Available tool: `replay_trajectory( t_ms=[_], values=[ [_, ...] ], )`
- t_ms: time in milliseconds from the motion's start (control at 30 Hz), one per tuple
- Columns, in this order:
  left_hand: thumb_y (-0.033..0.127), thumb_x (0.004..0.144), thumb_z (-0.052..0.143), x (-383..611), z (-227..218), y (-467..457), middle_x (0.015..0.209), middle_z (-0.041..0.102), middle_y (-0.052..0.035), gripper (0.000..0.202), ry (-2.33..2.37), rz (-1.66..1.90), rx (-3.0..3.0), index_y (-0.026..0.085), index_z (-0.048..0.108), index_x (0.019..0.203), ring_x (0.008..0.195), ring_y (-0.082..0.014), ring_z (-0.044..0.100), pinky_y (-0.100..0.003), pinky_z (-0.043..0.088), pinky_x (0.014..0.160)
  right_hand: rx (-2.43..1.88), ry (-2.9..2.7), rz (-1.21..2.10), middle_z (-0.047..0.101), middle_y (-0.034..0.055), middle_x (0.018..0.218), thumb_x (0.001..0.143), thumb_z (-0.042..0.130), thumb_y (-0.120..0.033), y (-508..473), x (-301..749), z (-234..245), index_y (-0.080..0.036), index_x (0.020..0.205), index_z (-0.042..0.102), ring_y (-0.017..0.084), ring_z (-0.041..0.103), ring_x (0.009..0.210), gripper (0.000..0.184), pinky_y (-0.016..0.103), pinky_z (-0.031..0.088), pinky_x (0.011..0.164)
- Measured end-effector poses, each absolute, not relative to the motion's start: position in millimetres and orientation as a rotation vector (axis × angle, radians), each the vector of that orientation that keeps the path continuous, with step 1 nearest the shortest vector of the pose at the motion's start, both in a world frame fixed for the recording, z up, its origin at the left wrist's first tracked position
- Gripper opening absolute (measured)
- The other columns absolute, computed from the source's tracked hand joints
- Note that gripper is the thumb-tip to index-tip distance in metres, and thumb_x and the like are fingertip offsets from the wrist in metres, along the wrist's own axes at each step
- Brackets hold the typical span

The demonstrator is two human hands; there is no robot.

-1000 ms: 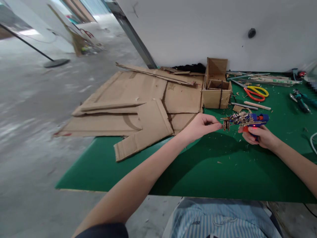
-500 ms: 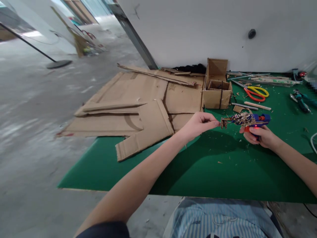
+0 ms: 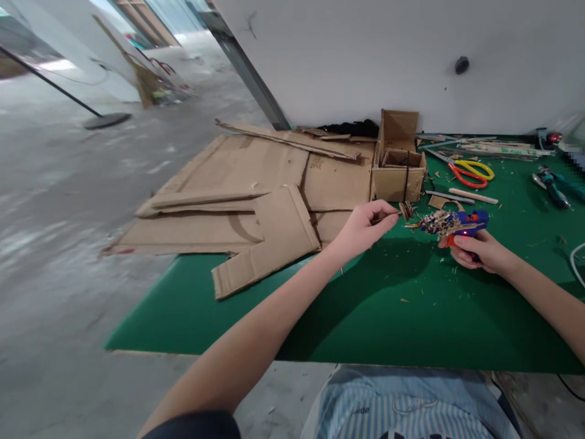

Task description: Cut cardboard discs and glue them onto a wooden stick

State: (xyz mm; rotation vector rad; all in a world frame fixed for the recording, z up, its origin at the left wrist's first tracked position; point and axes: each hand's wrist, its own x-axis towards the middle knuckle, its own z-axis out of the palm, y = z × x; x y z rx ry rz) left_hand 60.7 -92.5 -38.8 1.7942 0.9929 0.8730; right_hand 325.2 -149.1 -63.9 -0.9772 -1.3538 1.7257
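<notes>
My right hand is wrapped round the grip of a blue glue gun, fingers by its orange trigger. A small red light glows on its body, and bits of cardboard cling to its front. The nozzle points left toward my left hand. Between thumb and fingers my left hand pinches a thin stick with a small piece of corrugated cardboard at its end. That piece sits just above and left of the nozzle tip; I cannot tell whether they touch.
Behind my hands stands a cardboard box. Large cardboard sheets cover the table's back left, with a cut cardboard piece on top. Scissors, a pale stick and pliers lie at the right on the green tabletop.
My left hand has moved slightly up and left with the cardboard piece, which has turned and come off the nozzle's line. The glue gun has shifted a little left; its tip now shows.
</notes>
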Motion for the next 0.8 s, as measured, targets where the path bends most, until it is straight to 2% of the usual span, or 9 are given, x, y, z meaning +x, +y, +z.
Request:
replay_trajectory(
  t_ms=[233,400,800],
  values=[
    [0.026,0.091,0.051,61.5,-44.3,-93.8,0.068,0.057,0.0004,0.018,0.919,1.0,1.998,0.015,0.065,0.092,0.055,-0.0073,0.045,-0.02,0.035,0.05,-1.042,-1.315,1.72,0.04,-0.0093,0.049,0.085,0.066,-0.047,-147.2,323.9,-63.3,-0.016,0.089,0.062,0.004,0.031,0.033,0.032,0.019,0.014,0.032],
    [0.025,0.09,0.052,58.6,-43.1,-92.1,0.08,0.066,-0.0042,0.019,0.873,1.01,2.083,0.014,0.067,0.091,0.062,-0.0087,0.052,-0.021,0.04,0.056,-1.024,-1.315,1.757,0.04,-0.0092,0.048,0.085,0.067,-0.047,-145.7,325.7,-64.9,-0.015,0.09,0.062,0.004,0.032,0.033,0.032,0.019,0.014,0.032],
    [0.027,0.089,0.052,53.7,-44.8,-86.3,0.085,0.068,-0.0062,0.021,0.841,0.956,2.109,0.015,0.069,0.093,0.064,-0.0093,0.055,-0.022,0.04,0.055,-0.969,-1.247,1.818,0.041,-0.0087,0.048,0.088,0.064,-0.045,-144.2,328.7,-67.0,-0.014,0.092,0.061,0.005,0.033,0.033,0.031,0.018,0.015,0.03]
  ],
)
